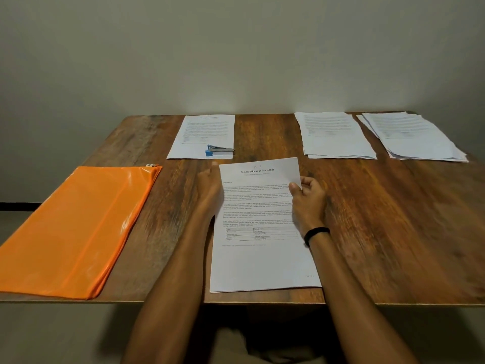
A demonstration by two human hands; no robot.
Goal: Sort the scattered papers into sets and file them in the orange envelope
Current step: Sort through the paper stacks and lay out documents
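Both hands are on the transcript set point(262, 219), which lies on the worktop point(393, 232) straight before the person, its long axis running away from them. The right hand point(308, 198) pinches the right edge, thumb on top. The left hand point(210, 185) grips the left edge, fingers tucked under out of sight. The orange envelope point(73, 232) lies flat off to the left, long axis much the same way, nearer the left hand. Filing would likely mean a leftward carry. I cannot tell which edge opens.
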